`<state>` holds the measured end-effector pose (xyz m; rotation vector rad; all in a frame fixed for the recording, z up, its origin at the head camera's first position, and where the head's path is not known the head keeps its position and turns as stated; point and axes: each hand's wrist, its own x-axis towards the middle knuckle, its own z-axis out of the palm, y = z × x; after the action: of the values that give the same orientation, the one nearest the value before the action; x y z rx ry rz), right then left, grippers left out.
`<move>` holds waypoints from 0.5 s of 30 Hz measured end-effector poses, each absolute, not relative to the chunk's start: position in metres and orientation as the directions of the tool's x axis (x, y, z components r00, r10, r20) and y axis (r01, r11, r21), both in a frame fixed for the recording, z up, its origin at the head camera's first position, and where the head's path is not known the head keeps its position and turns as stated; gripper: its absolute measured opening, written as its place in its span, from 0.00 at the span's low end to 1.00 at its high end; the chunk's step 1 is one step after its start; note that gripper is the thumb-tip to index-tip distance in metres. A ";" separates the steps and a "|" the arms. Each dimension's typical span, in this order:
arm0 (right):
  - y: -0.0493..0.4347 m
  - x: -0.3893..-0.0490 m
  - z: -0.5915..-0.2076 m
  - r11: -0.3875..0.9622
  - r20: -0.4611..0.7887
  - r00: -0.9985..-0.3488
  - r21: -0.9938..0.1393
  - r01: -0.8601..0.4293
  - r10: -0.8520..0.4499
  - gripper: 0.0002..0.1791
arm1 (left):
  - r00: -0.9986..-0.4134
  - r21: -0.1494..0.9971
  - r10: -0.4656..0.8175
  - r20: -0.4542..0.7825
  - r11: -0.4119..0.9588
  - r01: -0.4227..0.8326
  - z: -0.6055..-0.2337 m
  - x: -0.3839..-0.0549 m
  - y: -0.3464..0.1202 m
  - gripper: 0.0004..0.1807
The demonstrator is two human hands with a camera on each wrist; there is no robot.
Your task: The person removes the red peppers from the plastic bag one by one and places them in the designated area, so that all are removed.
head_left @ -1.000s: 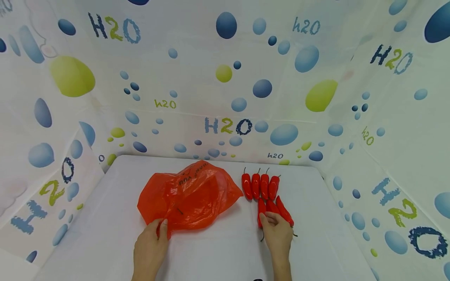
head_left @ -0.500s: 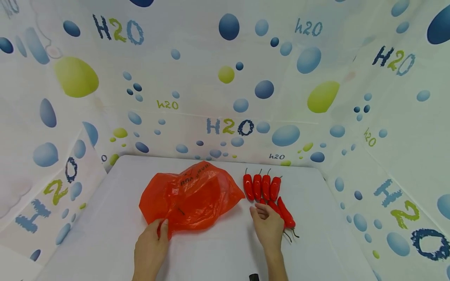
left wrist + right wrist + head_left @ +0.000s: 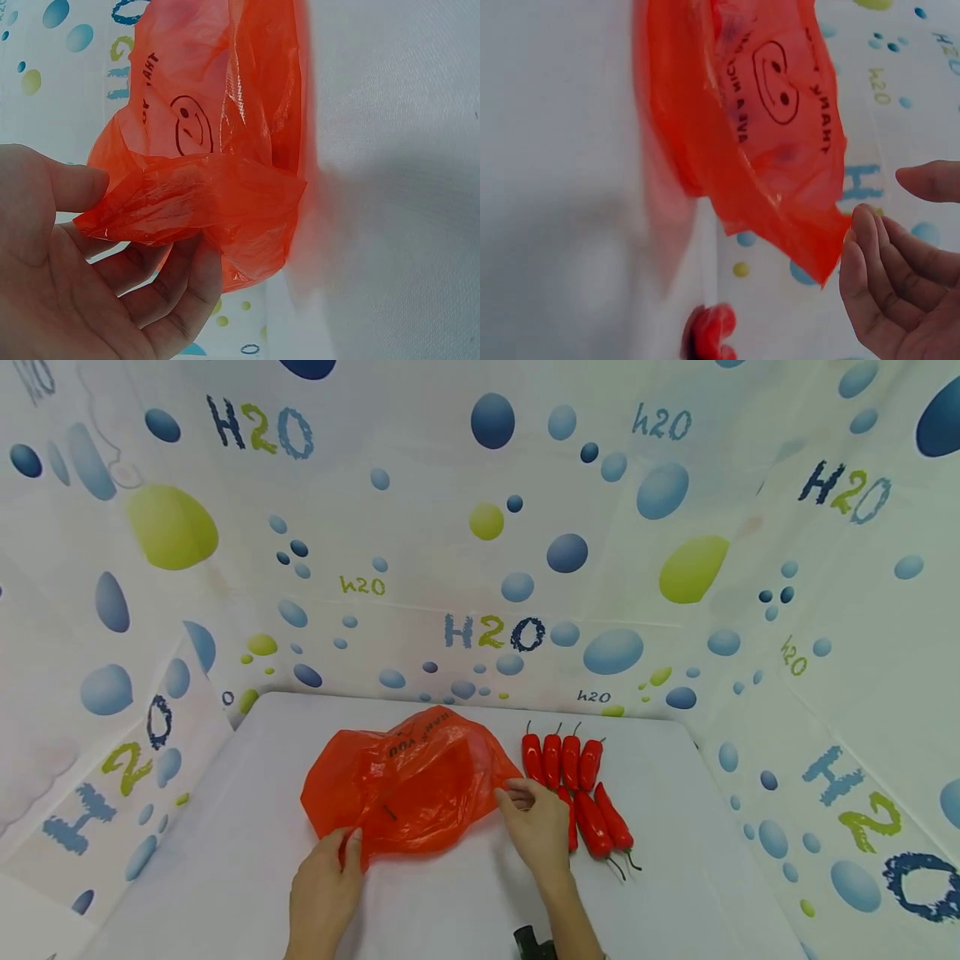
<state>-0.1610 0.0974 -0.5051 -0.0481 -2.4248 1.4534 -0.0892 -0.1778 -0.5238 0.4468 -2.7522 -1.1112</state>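
Observation:
An orange-red plastic bag (image 3: 420,802) with printed words and a smiley face lies spread on the white table. My left hand (image 3: 324,885) pinches its near left edge; in the left wrist view the thumb (image 3: 79,187) lies over the film and the fingers sit beneath. Close to the bag's right corner is my right hand (image 3: 538,831). From the right wrist view, thumb and fingers (image 3: 870,255) stand apart with nothing between them, the fingertips beside the bag corner. Several red chili peppers (image 3: 594,827) lie in two rows to the right, one partly hidden behind the right hand.
The white table (image 3: 697,877) meets a sheet (image 3: 420,527) printed with bubbles and H2O lettering at the back and sides. A small black object (image 3: 531,943) shows at the right wrist, by the lower frame edge.
My right hand has left the front row of peppers, moving left to the bag's right corner. The left hand keeps its pinch on the bag. The head view has shifted slightly.

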 end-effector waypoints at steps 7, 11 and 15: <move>0.082 -0.171 -0.498 0.505 0.260 -0.962 -0.843 -0.184 0.083 0.14 | -0.945 0.696 -0.327 0.032 0.685 -0.214 -0.524 -0.089 -0.180 0.24; 0.076 -0.177 -0.499 0.513 0.267 -0.963 -0.831 -0.214 0.031 0.16 | -0.945 0.697 -0.326 0.029 0.685 -0.215 -0.524 -0.089 -0.180 0.23; 0.069 -0.184 -0.500 0.510 0.246 -0.969 -0.833 -0.216 -0.009 0.17 | -0.946 0.695 -0.324 0.015 0.684 -0.223 -0.525 -0.090 -0.180 0.24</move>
<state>-0.1836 0.0693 -0.4998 0.1923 -2.5412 1.4459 -0.0902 -0.1798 -0.5250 0.4506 -2.7554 -1.1095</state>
